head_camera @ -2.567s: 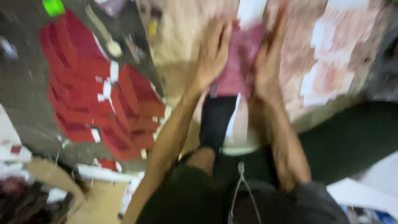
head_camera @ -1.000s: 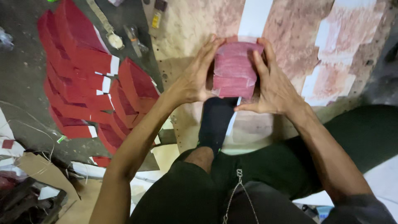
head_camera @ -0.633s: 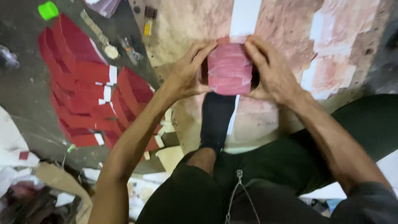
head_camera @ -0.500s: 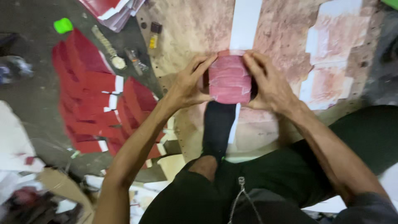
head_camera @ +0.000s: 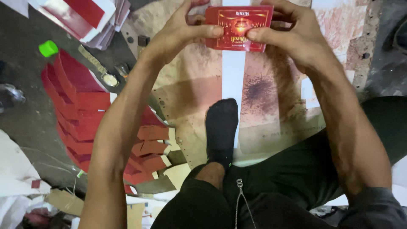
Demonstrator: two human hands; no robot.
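Stained cardboard floor (head_camera: 190, 97), red card (head_camera: 238, 28) pinched between left hand (head_camera: 178, 32), right hand (head_camera: 296, 36)

arms bare | dark trousers (head_camera: 296, 182) | black sock (head_camera: 221, 127) | dark sleeve cuff (head_camera: 373, 208)

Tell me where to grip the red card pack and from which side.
Grip the red card pack by its two short ends, coming in from left and right as the left hand and right hand do. It is flat and wide, its face turned up.
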